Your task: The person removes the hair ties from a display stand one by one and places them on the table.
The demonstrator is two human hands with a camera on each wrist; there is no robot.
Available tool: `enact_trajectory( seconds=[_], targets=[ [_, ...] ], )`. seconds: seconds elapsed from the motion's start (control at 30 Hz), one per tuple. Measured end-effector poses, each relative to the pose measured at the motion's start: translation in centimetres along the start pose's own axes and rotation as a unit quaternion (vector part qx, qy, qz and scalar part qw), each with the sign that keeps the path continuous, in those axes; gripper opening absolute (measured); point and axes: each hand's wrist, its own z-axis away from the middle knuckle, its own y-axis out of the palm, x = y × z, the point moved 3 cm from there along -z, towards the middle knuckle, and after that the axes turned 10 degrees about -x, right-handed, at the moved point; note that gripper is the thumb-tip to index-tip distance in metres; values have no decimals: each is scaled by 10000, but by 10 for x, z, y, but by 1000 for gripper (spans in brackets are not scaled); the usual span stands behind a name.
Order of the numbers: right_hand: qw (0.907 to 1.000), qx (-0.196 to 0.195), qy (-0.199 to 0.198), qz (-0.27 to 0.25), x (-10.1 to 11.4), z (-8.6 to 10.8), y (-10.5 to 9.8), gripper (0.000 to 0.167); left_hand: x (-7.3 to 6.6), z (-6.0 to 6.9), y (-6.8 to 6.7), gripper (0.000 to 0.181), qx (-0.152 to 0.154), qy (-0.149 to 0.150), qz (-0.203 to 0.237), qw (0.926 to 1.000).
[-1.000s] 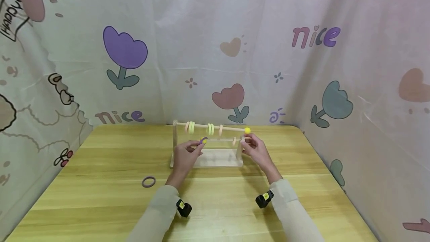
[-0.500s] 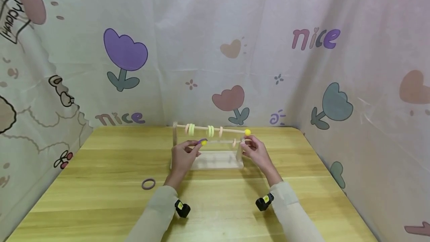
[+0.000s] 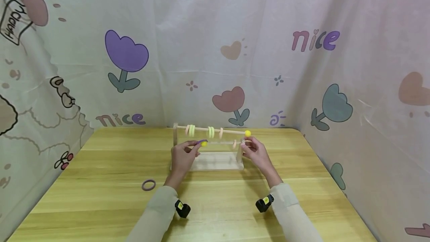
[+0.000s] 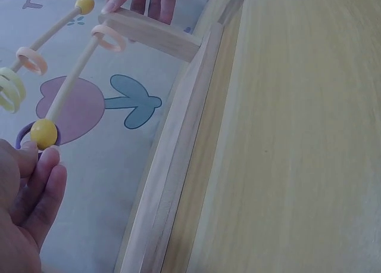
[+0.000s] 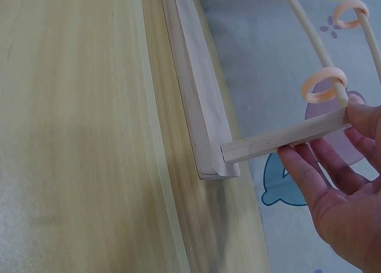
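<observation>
A wooden stand (image 3: 218, 161) holds two rods. My left hand (image 3: 183, 158) pinches a purple ring (image 4: 21, 133) at the yellow ball (image 4: 43, 133) on the lower rod's free end. The ring shows around the ball's far side; its lower part is hidden by my fingertips. My right hand (image 3: 258, 153) grips the top of the stand's right post (image 5: 286, 135), thumb on one face and fingers beneath. One peach ring (image 5: 323, 85) hangs on the lower rod near that post. Pale green rings (image 3: 211, 132) and peach rings hang on the upper rod, which ends in another yellow ball (image 3: 248, 133).
A second purple ring (image 3: 148, 185) lies flat on the wooden table (image 3: 100, 174), left of my left forearm. A patterned cloth (image 3: 188, 47) hangs behind the table and along its sides. The stand's left post (image 3: 175, 135) rises behind my left hand.
The purple ring has tilted at the yellow ball and now shows mostly above it. My left hand has shifted slightly left; my right hand keeps its grip on the post.
</observation>
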Motion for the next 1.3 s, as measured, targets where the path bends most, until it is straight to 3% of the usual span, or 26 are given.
enact_trajectory(
  seconds=[0.6, 0.87, 1.13, 1.3],
  targets=[
    [10000, -10, -36, -3, 1, 1, 1, 41, -3, -3, 1, 18, -156, -25, -92, 9998],
    [9988, -53, -491, -39, -2, -1, -1, 40, -3, -5, 3, 17, -283, 57, -59, 9996],
    [9999, 78, -129, 11, -1, -1, -1, 41, -3, -5, 4, 18, -338, 81, -157, 9993],
    [9999, 61, -101, -7, -2, -2, 0, 40, -2, -6, 5, 19, -291, 12, -186, 9994]
  ],
)
